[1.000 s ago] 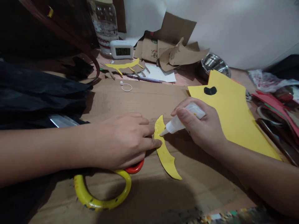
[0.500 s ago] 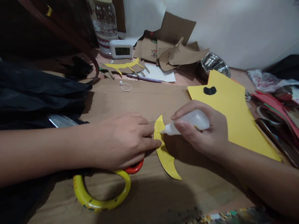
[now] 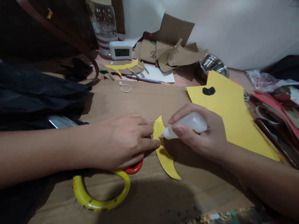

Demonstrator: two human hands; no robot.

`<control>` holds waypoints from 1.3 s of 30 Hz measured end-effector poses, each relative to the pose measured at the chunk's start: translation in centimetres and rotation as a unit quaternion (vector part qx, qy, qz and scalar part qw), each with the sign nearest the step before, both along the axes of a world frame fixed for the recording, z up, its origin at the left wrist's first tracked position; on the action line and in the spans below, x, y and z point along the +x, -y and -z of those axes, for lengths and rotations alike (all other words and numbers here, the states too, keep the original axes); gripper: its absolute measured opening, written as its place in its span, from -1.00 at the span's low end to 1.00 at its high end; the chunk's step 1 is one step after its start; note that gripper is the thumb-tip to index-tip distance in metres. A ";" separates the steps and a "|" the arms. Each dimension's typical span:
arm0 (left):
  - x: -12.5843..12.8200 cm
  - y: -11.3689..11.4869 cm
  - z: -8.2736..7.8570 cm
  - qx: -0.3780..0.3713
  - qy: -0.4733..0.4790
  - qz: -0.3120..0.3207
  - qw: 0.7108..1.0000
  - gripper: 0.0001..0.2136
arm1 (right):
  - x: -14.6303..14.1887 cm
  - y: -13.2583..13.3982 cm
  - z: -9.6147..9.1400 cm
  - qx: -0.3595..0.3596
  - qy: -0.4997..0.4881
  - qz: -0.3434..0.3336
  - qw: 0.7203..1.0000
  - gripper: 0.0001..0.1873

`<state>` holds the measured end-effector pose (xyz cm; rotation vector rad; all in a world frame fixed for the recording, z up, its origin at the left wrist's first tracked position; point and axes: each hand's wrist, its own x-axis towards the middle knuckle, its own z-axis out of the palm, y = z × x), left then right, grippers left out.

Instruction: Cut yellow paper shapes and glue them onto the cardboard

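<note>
A curved yellow paper cutout (image 3: 168,163) lies on the brown cardboard, with shiny wet dabs on its upper half. My left hand (image 3: 126,141) rests flat, fingers stretched out, its fingertips pressing the cutout's left edge. Gripped in my right hand (image 3: 205,130) is a small white squeeze glue bottle (image 3: 195,123), tilted so its nozzle touches or nearly touches the cutout just above my left fingertip. Under and below my left hand are scissors with a yellow handle loop (image 3: 101,205) and a red one (image 3: 134,169); the blades (image 3: 62,121) show past my wrist.
A larger yellow sheet (image 3: 243,124) with a black shape lies at right. Behind stand a bottle (image 3: 104,28), a white digital clock (image 3: 121,50), cardboard scraps (image 3: 175,53) and a metal bowl (image 3: 213,65). A small white cap with a ring (image 3: 125,88) sits on the cardboard sheet (image 3: 154,96).
The glue bottle's nozzle has moved slightly down along the cutout in my right hand. My left hand stays in place on the paper.
</note>
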<state>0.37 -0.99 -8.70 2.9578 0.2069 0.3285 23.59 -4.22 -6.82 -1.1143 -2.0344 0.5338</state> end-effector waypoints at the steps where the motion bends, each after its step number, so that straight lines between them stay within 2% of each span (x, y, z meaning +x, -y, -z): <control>1: 0.0 0.0 0.0 0.001 -0.002 0.000 1.000 -0.73 | 0.0 0.0 0.0 0.000 0.001 -0.003 1.000 -0.75; 6: 0.1 0.0 -0.1 0.011 0.000 -0.005 1.000 -0.71 | 0.1 -0.1 -0.2 0.014 0.006 0.015 1.000 -0.77; 11: 0.1 0.0 0.0 0.001 0.004 0.001 1.000 -0.73 | 0.1 -0.2 0.0 0.009 -0.006 -0.014 1.000 -0.80; 17: 0.1 -0.1 0.1 0.002 0.004 -0.005 1.000 -0.67 | 0.2 -0.4 0.0 0.007 -0.018 0.036 0.999 -0.76; 20: 0.0 0.0 0.0 -0.007 0.008 -0.004 1.000 -0.70 | 0.5 -0.8 -0.2 -0.021 -0.089 0.058 0.994 -0.82; 22: -0.1 0.0 0.0 -0.016 0.015 0.001 1.000 -0.71 | 0.7 -1.3 -0.1 -0.067 -0.185 0.073 0.978 -0.82; 25: -0.4 -0.3 -0.2 -0.032 0.042 0.005 0.999 -0.74 | 1.1 -2.4 0.4 -0.204 -0.315 0.028 0.926 -0.72; 28: -0.7 -1.1 -0.3 -0.039 0.076 -0.037 0.996 -0.77 | 1.2 -3.1 0.8 -0.325 -0.373 -0.014 0.869 -0.69; 30: -0.9 -1.8 -0.1 -0.035 0.080 -0.064 0.994 -0.77 | 1.2 -3.1 1.0 -0.354 -0.385 -0.025 0.852 -0.70; 32: -1.0 -2.6 0.1 -0.035 0.068 -0.082 0.994 -0.74 | 1.3 -2.8 1.1 -0.346 -0.375 -0.035 0.859 -0.68; 36: -0.8 -3.7 0.6 -0.064 0.046 -0.120 0.990 -0.71 | 1.3 -2.1 0.9 -0.263 -0.301 -0.038 0.916 -0.75; 39: -0.5 -4.6 0.6 -0.094 0.035 -0.125 0.987 -0.69 | 1.1 -1.8 0.6 -0.219 -0.264 -0.026 0.939 -0.76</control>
